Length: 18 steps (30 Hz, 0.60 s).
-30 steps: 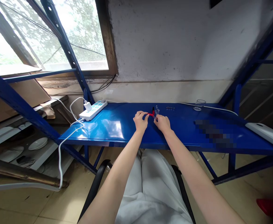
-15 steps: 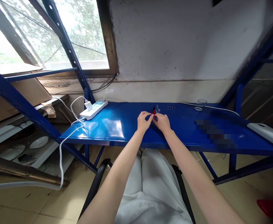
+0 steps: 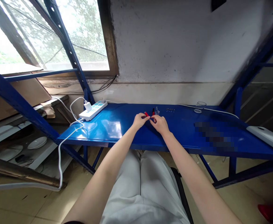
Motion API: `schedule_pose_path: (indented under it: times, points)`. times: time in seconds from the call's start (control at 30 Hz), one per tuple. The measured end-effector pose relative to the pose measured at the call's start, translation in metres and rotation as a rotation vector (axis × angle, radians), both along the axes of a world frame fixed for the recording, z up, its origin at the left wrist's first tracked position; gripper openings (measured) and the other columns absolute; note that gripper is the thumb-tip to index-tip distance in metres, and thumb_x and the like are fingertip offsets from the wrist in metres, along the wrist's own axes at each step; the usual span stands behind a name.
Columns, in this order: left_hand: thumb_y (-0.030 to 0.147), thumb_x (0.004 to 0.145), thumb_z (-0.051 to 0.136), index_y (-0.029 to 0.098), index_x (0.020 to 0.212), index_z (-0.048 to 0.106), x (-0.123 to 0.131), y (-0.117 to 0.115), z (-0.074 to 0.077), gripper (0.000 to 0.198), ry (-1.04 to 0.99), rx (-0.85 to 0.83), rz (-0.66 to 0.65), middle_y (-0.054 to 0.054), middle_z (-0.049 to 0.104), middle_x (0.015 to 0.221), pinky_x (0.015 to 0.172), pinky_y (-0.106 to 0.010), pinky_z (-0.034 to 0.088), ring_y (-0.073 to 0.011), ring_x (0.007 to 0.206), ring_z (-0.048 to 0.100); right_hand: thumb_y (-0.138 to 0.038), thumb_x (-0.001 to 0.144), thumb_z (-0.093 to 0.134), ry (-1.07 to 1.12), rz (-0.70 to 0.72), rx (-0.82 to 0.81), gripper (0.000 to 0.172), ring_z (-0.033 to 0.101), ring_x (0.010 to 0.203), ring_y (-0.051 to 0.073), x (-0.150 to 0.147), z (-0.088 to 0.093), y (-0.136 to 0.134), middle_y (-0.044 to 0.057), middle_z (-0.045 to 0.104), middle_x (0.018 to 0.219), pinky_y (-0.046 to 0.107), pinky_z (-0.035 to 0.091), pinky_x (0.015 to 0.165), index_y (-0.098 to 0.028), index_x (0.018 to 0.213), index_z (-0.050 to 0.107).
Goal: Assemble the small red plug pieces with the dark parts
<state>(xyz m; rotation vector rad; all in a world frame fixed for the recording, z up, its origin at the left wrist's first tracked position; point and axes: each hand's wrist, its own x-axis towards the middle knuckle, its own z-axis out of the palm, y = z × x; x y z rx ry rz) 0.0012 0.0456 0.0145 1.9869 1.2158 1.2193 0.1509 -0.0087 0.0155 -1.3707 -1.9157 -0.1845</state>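
Observation:
Over the blue table, my left hand [image 3: 138,121] is closed around a small red stick-shaped piece [image 3: 146,114], which slants up from its fingers; its kind is too small to tell. Just to the right, my right hand [image 3: 160,124] is closed in a pinch, its fingertips close to the left hand's. What the right fingers hold, if anything, I cannot make out. Behind the right hand is a small red and black object [image 3: 153,111], its lower part partly covered. Beside it are some small clear pieces [image 3: 157,110]. Farther right, several tiny pieces [image 3: 170,110] lie in rows.
A white power strip [image 3: 93,110] with a plug and cable lies at the table's left end. Near the back right stands a clear glass [image 3: 200,107]. A blurred dark patch [image 3: 214,135] and a white object [image 3: 267,137] are on the right of the blue table [image 3: 127,137].
My hands have drawn slightly apart, the left moving left. The red stick-shaped piece now shows in the left fingers, apart from the red and black object. The camera has shifted a little.

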Motion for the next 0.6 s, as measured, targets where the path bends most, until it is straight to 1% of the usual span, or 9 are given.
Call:
schedule_pose_path:
  times: [0.1, 0.13, 0.2, 0.23, 0.3, 0.37, 0.5, 0.6]
  points:
    - [0.041, 0.071, 0.065, 0.017, 0.069, 0.065, -0.025, 0.016, 0.012, 0.024, 0.237, -0.052, 0.180, -0.005, 0.063, 0.078, 0.072, -0.030, 0.041, -0.0197, 0.078, 0.059, -0.029, 0.086, 0.041, 0.023, -0.001, -0.026, 0.021, 0.049, 0.058, 0.014, 0.001, 0.000, 0.000, 0.001, 0.055, 0.064, 0.027, 0.030, 0.064, -0.017, 0.087, 0.058]
    - [0.041, 0.071, 0.065, 0.018, 0.069, 0.065, -0.034, 0.021, 0.015, 0.023, 0.303, -0.067, 0.268, -0.005, 0.064, 0.082, 0.074, -0.032, 0.041, -0.0215, 0.082, 0.059, -0.028, 0.087, 0.039, 0.027, -0.006, -0.035, 0.022, 0.049, 0.059, 0.014, 0.001, 0.000, 0.000, 0.001, 0.055, 0.065, 0.027, 0.030, 0.065, -0.017, 0.087, 0.058]
    - [0.040, 0.073, 0.064, 0.019, 0.070, 0.065, -0.050, 0.028, 0.019, 0.021, 0.407, -0.074, 0.403, -0.007, 0.065, 0.087, 0.078, -0.035, 0.039, -0.0246, 0.089, 0.059, -0.027, 0.087, 0.036, 0.031, -0.017, -0.056, 0.023, 0.049, 0.059, 0.014, 0.002, 0.002, -0.001, 0.002, 0.055, 0.066, 0.027, 0.031, 0.066, -0.017, 0.086, 0.058]
    - [0.038, 0.074, 0.063, 0.019, 0.069, 0.065, -0.056, 0.030, 0.020, 0.020, 0.451, -0.087, 0.447, -0.007, 0.065, 0.087, 0.080, -0.037, 0.039, -0.0257, 0.091, 0.059, -0.026, 0.087, 0.035, 0.031, -0.022, -0.067, 0.024, 0.049, 0.060, 0.014, 0.002, 0.002, -0.001, 0.002, 0.056, 0.067, 0.027, 0.031, 0.066, -0.018, 0.085, 0.058]
    - [0.036, 0.075, 0.062, 0.019, 0.068, 0.063, -0.065, 0.032, 0.018, 0.019, 0.516, -0.130, 0.492, -0.008, 0.066, 0.083, 0.082, -0.039, 0.038, -0.0269, 0.091, 0.059, -0.026, 0.087, 0.035, 0.034, -0.032, -0.082, 0.025, 0.049, 0.060, 0.015, 0.002, 0.004, -0.002, 0.003, 0.056, 0.067, 0.027, 0.032, 0.067, -0.018, 0.085, 0.058]
    - [0.035, 0.076, 0.061, 0.019, 0.068, 0.063, -0.069, 0.031, 0.014, 0.018, 0.538, -0.178, 0.505, -0.007, 0.066, 0.080, 0.083, -0.040, 0.037, -0.0268, 0.090, 0.059, -0.027, 0.087, 0.034, 0.043, -0.038, -0.089, 0.025, 0.049, 0.060, 0.015, 0.002, 0.004, -0.003, 0.003, 0.056, 0.067, 0.027, 0.032, 0.067, -0.018, 0.085, 0.058]
    - [0.033, 0.075, 0.062, 0.019, 0.068, 0.062, -0.070, 0.031, 0.008, 0.015, 0.508, -0.207, 0.541, -0.006, 0.066, 0.079, 0.083, -0.040, 0.037, -0.0261, 0.089, 0.060, -0.026, 0.087, 0.035, 0.074, -0.045, -0.080, 0.024, 0.047, 0.058, 0.014, 0.003, 0.004, -0.002, 0.002, 0.055, 0.065, 0.027, 0.033, 0.068, -0.018, 0.085, 0.057]
    - [0.033, 0.074, 0.062, 0.020, 0.066, 0.062, -0.068, 0.032, 0.007, 0.016, 0.489, -0.225, 0.569, -0.006, 0.066, 0.079, 0.083, -0.040, 0.036, -0.0259, 0.089, 0.060, -0.025, 0.086, 0.036, 0.100, -0.095, -0.051, 0.021, 0.047, 0.058, 0.014, 0.005, 0.003, -0.002, 0.002, 0.055, 0.064, 0.027, 0.032, 0.066, -0.018, 0.083, 0.056]
